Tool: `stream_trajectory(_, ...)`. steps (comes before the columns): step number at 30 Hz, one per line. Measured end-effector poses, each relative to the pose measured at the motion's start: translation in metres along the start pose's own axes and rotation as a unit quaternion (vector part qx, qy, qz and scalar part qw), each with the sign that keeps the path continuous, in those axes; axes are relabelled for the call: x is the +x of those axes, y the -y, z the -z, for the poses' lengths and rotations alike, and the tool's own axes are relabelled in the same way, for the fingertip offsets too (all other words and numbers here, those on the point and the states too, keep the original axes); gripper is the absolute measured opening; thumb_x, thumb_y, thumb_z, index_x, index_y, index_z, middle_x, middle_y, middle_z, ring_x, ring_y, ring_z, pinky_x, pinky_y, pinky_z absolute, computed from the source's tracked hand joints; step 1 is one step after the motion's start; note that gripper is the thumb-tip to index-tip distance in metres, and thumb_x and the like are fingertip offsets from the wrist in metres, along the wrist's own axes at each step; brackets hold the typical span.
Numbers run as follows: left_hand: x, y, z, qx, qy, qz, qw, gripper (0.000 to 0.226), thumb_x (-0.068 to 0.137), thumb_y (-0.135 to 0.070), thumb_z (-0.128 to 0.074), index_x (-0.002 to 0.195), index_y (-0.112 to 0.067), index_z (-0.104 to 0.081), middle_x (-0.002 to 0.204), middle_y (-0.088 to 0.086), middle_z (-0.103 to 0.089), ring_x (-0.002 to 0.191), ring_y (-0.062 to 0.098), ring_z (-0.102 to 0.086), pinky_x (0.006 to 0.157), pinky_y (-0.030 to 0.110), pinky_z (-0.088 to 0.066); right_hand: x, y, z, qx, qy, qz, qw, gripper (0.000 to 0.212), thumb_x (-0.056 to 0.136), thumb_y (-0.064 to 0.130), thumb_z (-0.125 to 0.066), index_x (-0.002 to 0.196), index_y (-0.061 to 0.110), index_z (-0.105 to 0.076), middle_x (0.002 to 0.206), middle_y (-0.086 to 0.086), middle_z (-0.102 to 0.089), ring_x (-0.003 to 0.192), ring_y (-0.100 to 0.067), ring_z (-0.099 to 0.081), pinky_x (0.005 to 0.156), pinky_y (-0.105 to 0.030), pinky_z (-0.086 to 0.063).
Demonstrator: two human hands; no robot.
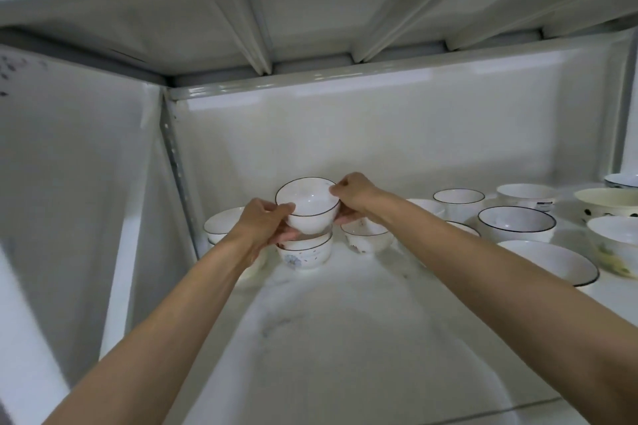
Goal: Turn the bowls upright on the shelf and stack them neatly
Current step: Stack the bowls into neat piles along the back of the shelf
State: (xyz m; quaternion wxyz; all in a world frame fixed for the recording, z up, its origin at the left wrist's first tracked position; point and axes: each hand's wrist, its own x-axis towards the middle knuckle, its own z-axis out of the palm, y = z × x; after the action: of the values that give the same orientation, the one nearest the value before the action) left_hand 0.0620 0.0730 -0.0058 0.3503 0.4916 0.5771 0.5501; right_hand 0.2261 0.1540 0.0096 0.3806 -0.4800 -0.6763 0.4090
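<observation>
A small white bowl with a dark rim (307, 205) is held upright, tilted a little toward me, between both hands. My left hand (267, 229) grips its left side and underside. My right hand (355, 197) pinches its right rim. It hovers just above a flower-patterned white bowl (305, 254) standing upright on the white shelf (345, 338). Another white bowl (221, 224) stands at the left, partly behind my left hand. A patterned bowl (366, 240) sits to the right, under my right wrist.
Several more upright bowls stand along the right: a dark-rimmed bowl (516, 222), a wide shallow bowl (549, 262), a small bowl (458, 200) and a dotted cream bowl (607, 205). The shelf's left wall (86, 183) and back wall (379, 134) close it in.
</observation>
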Motion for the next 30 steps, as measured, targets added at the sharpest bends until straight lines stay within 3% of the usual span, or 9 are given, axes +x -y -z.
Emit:
stream_trajectory(2, 0.004, 0.005, 0.002, 0.01, -0.047, 0.004, 0.999, 0.017, 0.092, -0.015, -0.061, 0.099, -0.003, -0.051, 0.089, 0.014, -0.063, 0.057, 0.023, -0.067, 0.063, 0.026, -0.06, 0.006, 0.002, -0.011, -0.02, -0.015, 0.003, 1.0, 0.014, 0.093, 0.007, -0.042, 0.094, 0.003, -0.055, 0.072, -0.017, -0.061, 0.065, -0.038, -0.067, 0.074, -0.05, -0.06)
stream_trajectory(5, 0.012, 0.015, 0.005, 0.043, -0.091, 0.008, 0.995, 0.018, 0.088, -0.015, -0.062, 0.097, -0.006, -0.05, 0.098, 0.014, -0.062, 0.05, 0.022, -0.067, 0.07, 0.033, -0.059, 0.011, 0.0, -0.024, -0.073, -0.027, 0.008, 0.997, 0.023, 0.09, 0.004, -0.037, 0.103, 0.003, -0.056, 0.088, -0.018, -0.063, 0.074, -0.043, -0.07, 0.077, -0.049, -0.059)
stream_trajectory(10, 0.013, 0.025, 0.001, 0.064, -0.116, 0.006, 0.991, 0.024, 0.088, -0.015, -0.063, 0.071, -0.008, -0.047, 0.066, 0.006, -0.056, 0.051, 0.024, -0.066, 0.076, 0.038, -0.058, 0.019, -0.006, -0.038, -0.152, -0.044, 0.015, 0.987, 0.033, 0.088, 0.003, -0.036, 0.111, 0.003, -0.059, 0.106, -0.02, -0.069, 0.091, -0.039, -0.069, 0.084, -0.04, -0.057)
stream_trajectory(14, 0.013, 0.031, 0.004, 0.07, -0.108, 0.016, 0.992, 0.022, 0.091, -0.016, -0.062, 0.076, -0.001, -0.054, 0.058, 0.009, -0.06, 0.043, 0.02, -0.066, 0.066, 0.032, -0.059, 0.021, -0.01, -0.043, -0.208, -0.049, 0.012, 0.977, 0.031, 0.088, 0.003, -0.041, 0.113, 0.002, -0.059, 0.115, -0.018, -0.065, 0.106, -0.035, -0.062, 0.078, -0.03, -0.045)
stream_trajectory(18, 0.013, 0.036, 0.003, 0.099, -0.105, 0.019, 0.989, 0.027, 0.093, -0.02, -0.058, 0.087, 0.006, -0.06, 0.059, 0.014, -0.062, 0.044, 0.025, -0.065, 0.072, 0.043, -0.061, 0.016, -0.011, -0.045, -0.232, -0.053, 0.007, 0.971, 0.013, 0.089, -0.001, -0.043, 0.084, 0.003, -0.055, 0.114, -0.02, -0.065, 0.107, -0.035, -0.061, 0.079, -0.031, -0.045)
stream_trajectory(22, 0.012, 0.04, 0.0, 0.121, -0.095, 0.019, 0.988, 0.032, 0.095, -0.021, -0.052, 0.071, -0.001, -0.052, 0.057, 0.017, -0.062, 0.058, 0.037, -0.071, 0.075, 0.049, -0.06, 0.018, -0.013, -0.046, -0.238, -0.068, 0.013, 0.969, 0.028, 0.09, 0.001, -0.044, 0.063, 0.009, -0.039, 0.11, -0.02, -0.067, 0.104, -0.035, -0.062, 0.073, -0.031, -0.042)
stream_trajectory(24, 0.011, 0.039, 0.0, 0.126, -0.086, 0.022, 0.988, 0.031, 0.097, -0.023, -0.049, 0.075, -0.002, -0.051, 0.066, 0.021, -0.065, 0.058, 0.035, -0.071, 0.064, 0.04, -0.061, 0.019, -0.015, -0.045, -0.231, -0.067, 0.012, 0.971, 0.032, 0.093, 0.007, -0.044, 0.061, 0.011, -0.037, 0.096, -0.018, -0.065, 0.094, -0.035, -0.06, 0.07, -0.028, -0.038)
stream_trajectory(27, 0.008, 0.039, -0.001, 0.135, -0.099, 0.01, 0.986, 0.033, 0.098, -0.029, -0.047, 0.102, 0.003, -0.051, 0.086, 0.02, -0.06, 0.048, 0.026, -0.065, 0.036, 0.024, -0.049, 0.019, -0.018, -0.04, -0.202, -0.068, 0.016, 0.977, 0.033, 0.094, 0.018, -0.043, 0.061, 0.01, -0.041, 0.076, -0.013, -0.057, 0.078, -0.029, -0.054, 0.068, -0.026, -0.038)
stream_trajectory(30, -0.004, 0.039, -0.008, 0.195, -0.121, -0.057, 0.972, 0.031, 0.097, -0.034, -0.047, 0.105, -0.005, -0.049, 0.08, 0.012, -0.056, 0.053, 0.024, -0.053, 0.038, 0.023, -0.04, 0.014, -0.021, -0.024, -0.207, -0.087, 0.033, 0.974, 0.022, 0.093, 0.021, -0.045, 0.075, 0.008, -0.05, 0.082, -0.012, -0.058, 0.076, -0.028, -0.055, 0.068, -0.027, -0.041)
